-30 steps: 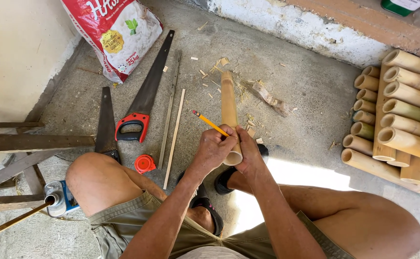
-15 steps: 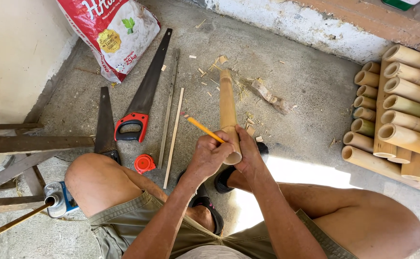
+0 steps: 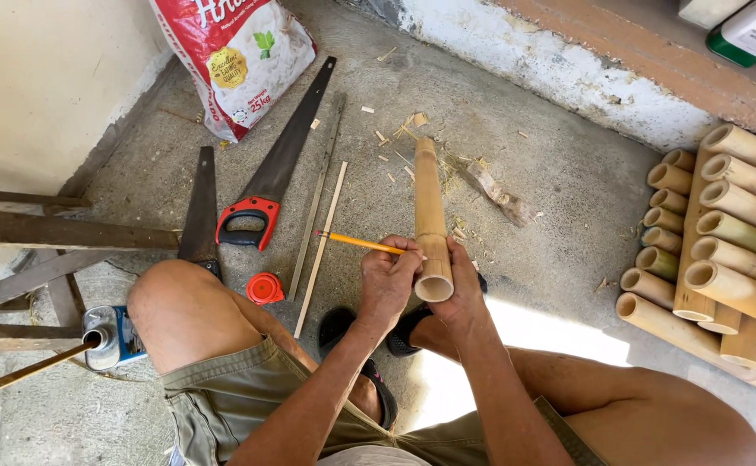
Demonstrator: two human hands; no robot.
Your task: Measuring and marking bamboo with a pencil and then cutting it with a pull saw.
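My right hand (image 3: 462, 292) grips the near end of a hollow bamboo piece (image 3: 428, 207), which slants away from me with its far end resting on the concrete floor. The open cut end faces me. My left hand (image 3: 388, 280) holds a yellow pencil (image 3: 356, 242), its tip pressed against the bamboo near the cut end while the free end points left. The two hands touch around the bamboo, above my feet in black sandals (image 3: 336, 326).
A red-handled hand saw (image 3: 278, 168) and a second saw (image 3: 201, 207) lie to the left, beside thin wooden strips (image 3: 322, 237) and a red cap (image 3: 265, 288). Several stacked bamboo pieces (image 3: 723, 242) are at the right. A printed sack (image 3: 235, 56) leans at the back, and a metal can (image 3: 112, 336) sits by my left knee.
The pencil has dropped from a steep slant to nearly level, and my left hand has shifted slightly along the bamboo's near end. The bamboo and my right hand have stayed in place.
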